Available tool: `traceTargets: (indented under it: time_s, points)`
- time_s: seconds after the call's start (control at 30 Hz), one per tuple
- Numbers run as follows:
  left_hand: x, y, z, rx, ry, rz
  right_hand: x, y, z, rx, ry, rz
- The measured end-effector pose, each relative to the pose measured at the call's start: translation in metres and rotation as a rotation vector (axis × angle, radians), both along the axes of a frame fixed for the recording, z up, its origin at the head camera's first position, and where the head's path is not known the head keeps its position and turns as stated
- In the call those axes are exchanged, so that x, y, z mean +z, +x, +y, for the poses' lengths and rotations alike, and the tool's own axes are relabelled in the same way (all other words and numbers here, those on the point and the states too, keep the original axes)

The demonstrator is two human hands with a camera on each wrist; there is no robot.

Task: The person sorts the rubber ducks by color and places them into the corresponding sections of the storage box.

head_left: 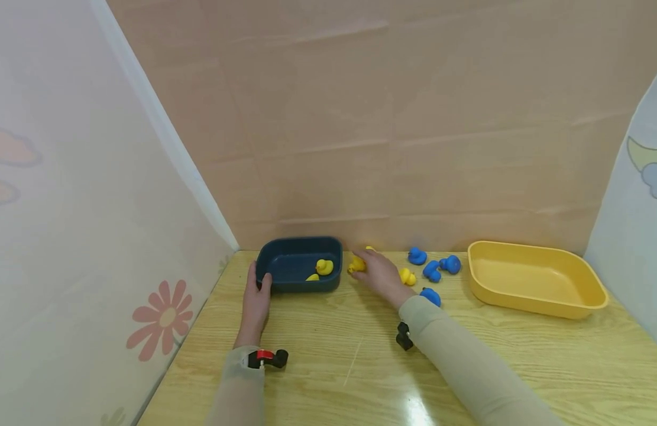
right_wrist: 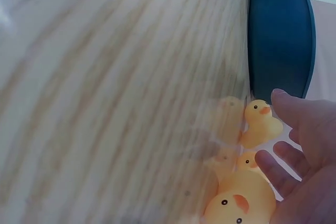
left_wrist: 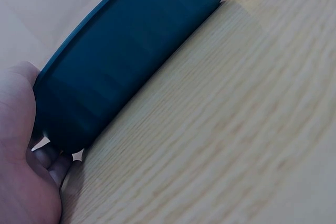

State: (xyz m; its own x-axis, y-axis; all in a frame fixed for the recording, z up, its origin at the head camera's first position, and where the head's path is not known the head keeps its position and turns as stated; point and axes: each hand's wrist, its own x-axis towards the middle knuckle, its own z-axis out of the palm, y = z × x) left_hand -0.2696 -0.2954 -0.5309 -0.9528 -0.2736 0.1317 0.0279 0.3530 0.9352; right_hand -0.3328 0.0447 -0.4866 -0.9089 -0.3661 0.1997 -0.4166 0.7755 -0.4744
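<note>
At the left end of a dark blue bin, my left hand grips the corner, its thumb by the front wall and fingers round the side. In the bin lie a yellow rubber duck and part of a second one. My right hand reaches over the table just right of the bin, thumb and fingers spread apart around a yellow duck standing on the table. Two more yellow ducks show near that hand in the right wrist view, the closest one below the fingers.
Right of my right hand lie a yellow duck and several blue ducks; one blue duck is partly behind the forearm. A yellow bin stands at the right. A papered wall rises behind the wooden table.
</note>
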Motion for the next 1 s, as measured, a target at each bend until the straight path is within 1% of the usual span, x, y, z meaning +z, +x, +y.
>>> traceTargets:
  time_s: [0.1, 0.27, 0.57, 0.77, 1.0]
  points:
    - [-0.0008, 0.0002, 0.0001, -0.002, -0.001, 0.000, -0.0010, 0.0006, 0.0006, 0.007, 0.000, -0.009]
    - [-0.0009, 0.0005, 0.0008, -0.001, 0.002, 0.002, -0.0011, 0.0016, 0.0007, 0.021, 0.007, 0.001]
    - [0.0001, 0.0006, 0.0014, 0.002, 0.003, -0.002, -0.0029, 0.0018, 0.0020, 0.018, 0.029, -0.032]
    - [0.0003, 0.0004, 0.0013, 0.001, 0.001, -0.003, -0.0023, 0.0020, 0.0022, 0.004, 0.002, -0.041]
    - [0.0000, 0.0008, 0.0003, -0.003, -0.004, -0.004, -0.0034, 0.0026, 0.0022, 0.017, -0.014, -0.019]
